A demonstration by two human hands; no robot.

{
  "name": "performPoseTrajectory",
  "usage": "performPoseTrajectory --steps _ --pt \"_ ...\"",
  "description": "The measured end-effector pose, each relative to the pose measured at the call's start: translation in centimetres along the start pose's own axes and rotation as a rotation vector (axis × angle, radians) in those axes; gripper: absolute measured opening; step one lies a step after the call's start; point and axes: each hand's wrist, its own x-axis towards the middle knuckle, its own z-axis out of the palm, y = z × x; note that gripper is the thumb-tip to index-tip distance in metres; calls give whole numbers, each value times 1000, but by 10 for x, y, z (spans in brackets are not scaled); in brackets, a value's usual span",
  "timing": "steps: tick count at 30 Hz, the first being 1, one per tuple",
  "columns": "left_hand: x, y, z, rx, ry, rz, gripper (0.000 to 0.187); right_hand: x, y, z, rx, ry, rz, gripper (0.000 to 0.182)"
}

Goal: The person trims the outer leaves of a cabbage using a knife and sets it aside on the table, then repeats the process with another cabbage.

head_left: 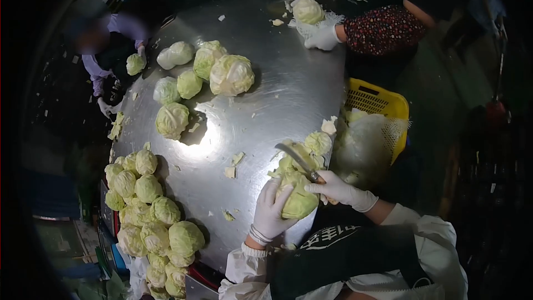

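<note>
A pale green cabbage (pixel 300 200) is tilted at the front edge of the metal table, with my gloved left hand (pixel 271 209) cupped around its left side. In my gloved right hand (pixel 340 190) is a curved knife (pixel 297 158), its fingers closed round the wooden handle. The blade points away to the upper left, over the cabbage and loose leaves. My right thumb reaches to the cabbage's side. Just beyond lie cut leaves (pixel 287 165) and a smaller cabbage (pixel 318 143) near the table's right edge.
Many cabbages (pixel 149 189) are heaped along the left side of the metal table (pixel 277 83). Several more (pixel 231 75) sit mid-table, some wrapped. A yellow crate (pixel 391 98) with netted contents stands at right. Two co-workers handle cabbages, one (pixel 308 11) at top right, another (pixel 135 64) at left.
</note>
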Motion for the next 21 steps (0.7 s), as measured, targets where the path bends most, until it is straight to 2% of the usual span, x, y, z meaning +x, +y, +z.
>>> performPoseTrajectory --steps 2,3,4,6,7,8,10,11,12,14,15,16,17,18,19,20,21 --pt "-13 10 12 32 68 -250 139 -12 -4 -4 -54 -38 -105 45" --pt "-20 16 11 34 -27 -336 147 -15 -3 -8 -132 -108 -100 60" --pt "-28 21 13 29 -32 -353 147 -15 10 -6 -129 -119 -85 60" --pt "-43 31 18 -975 78 -613 131 -14 35 4 -50 -192 -425 76" --pt "-52 30 31 -1145 172 -695 122 -26 33 8 204 -268 -249 84" --pt "-57 34 39 -1145 179 -709 122 -27 37 10 207 -278 -238 84" --pt "-58 44 47 -1425 429 -920 112 -28 43 11 184 -311 -225 85" --pt "-57 45 46 -1464 444 -975 107 -28 43 12 185 -320 -222 85" --pt "-59 47 43 -1460 450 -979 107 -28 41 12 99 -310 -263 83" --pt "-59 52 36 -1020 434 -764 106 -27 40 7 11 -298 -306 80" --pt "-51 56 26 -878 424 -724 112 -26 41 3 -118 -279 -282 75" --pt "-52 52 24 -880 425 -726 112 -27 43 1 -247 -259 -257 70" --pt "-55 46 23 -679 372 -638 110 -29 42 1 -249 -259 -257 70" --pt "-56 41 24 -477 318 -544 109 -32 40 2 -404 -172 -385 62" --pt "-57 36 29 -477 317 -538 109 -36 35 3 -558 -79 -512 55" --pt "-61 31 38 -505 386 -524 107 -41 29 4 -558 -72 -514 55" --pt "-63 29 46 -536 454 -512 105 -50 18 5 -620 -51 -378 56"
